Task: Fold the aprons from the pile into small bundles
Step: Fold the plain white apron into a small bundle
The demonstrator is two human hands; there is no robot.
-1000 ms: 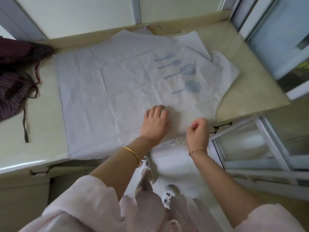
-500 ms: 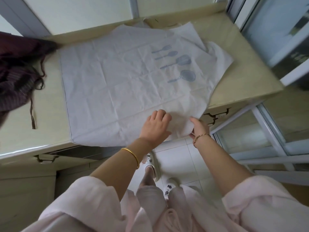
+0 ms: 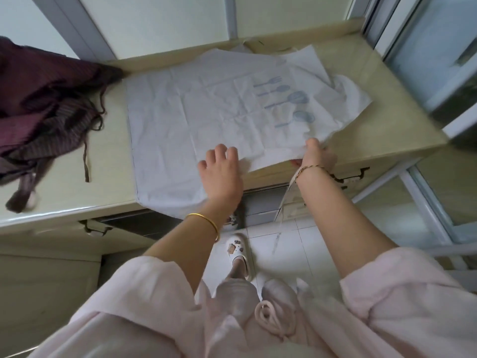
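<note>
Head view: the white apron [image 3: 206, 112] lies spread on the counter [image 3: 64, 192], from centre toward 1 o'clock. Since 0.5 s ago the right hand [image 3: 316, 157], at 3 o'clock, has lifted its near edge, pinched under the thumb, and 1 strap [image 3: 285, 200] now hangs down. The left hand [image 3: 222, 174] stays flat on the apron, fingers loose. The right fingers are hidden under the cloth. The dark apron pile [image 3: 44, 107] at 9 o'clock is cut off.

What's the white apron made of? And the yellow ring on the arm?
The white apron: thin woven cloth, maybe cotton, matte; it shows fold creases and droops where the right hand holds its edge up. The bangle: likely gold-coloured metal, shiny and stiffly round.
</note>
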